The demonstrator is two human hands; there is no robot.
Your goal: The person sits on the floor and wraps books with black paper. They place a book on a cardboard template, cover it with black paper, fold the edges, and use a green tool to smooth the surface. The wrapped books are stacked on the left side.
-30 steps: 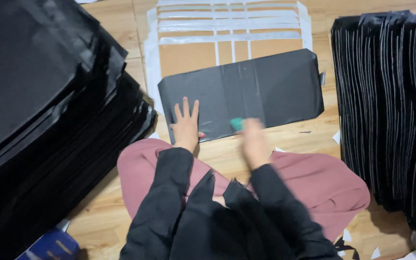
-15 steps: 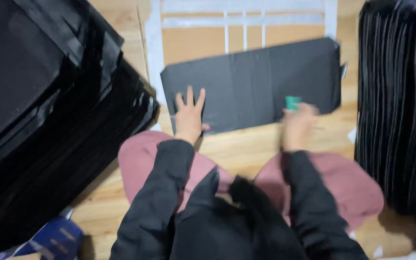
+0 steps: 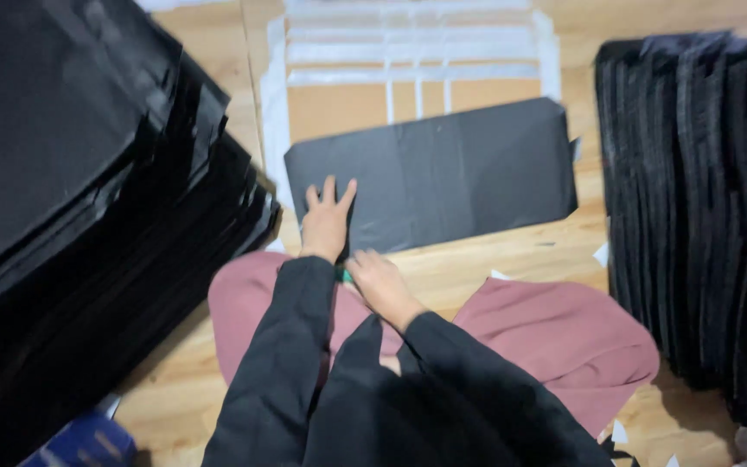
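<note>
Now left hand (image 3: 326, 222) spread flat on black sheet (image 3: 443, 177) edge; right hand (image 3: 379, 281) pinching green object (image 3: 347, 277).

Flat sheet (image 3: 443, 177): matte black, faint lighter crease lines across it. Left stack of sheets (image 3: 79, 199): black, slight sheen. Right stack (image 3: 702, 207): black, edges give thin grey vertical stripes. Floor (image 3: 512, 259): light tan wood grain. Tape outline (image 3: 408, 52) on floor: white strips, grid pattern. Small object (image 3: 347, 277) by right hand (image 3: 378, 285): teal. Sleeves (image 3: 278, 363): black. Trousers (image 3: 564, 337): dusty pink. Bottom-left item (image 3: 88, 441): blue.
</note>
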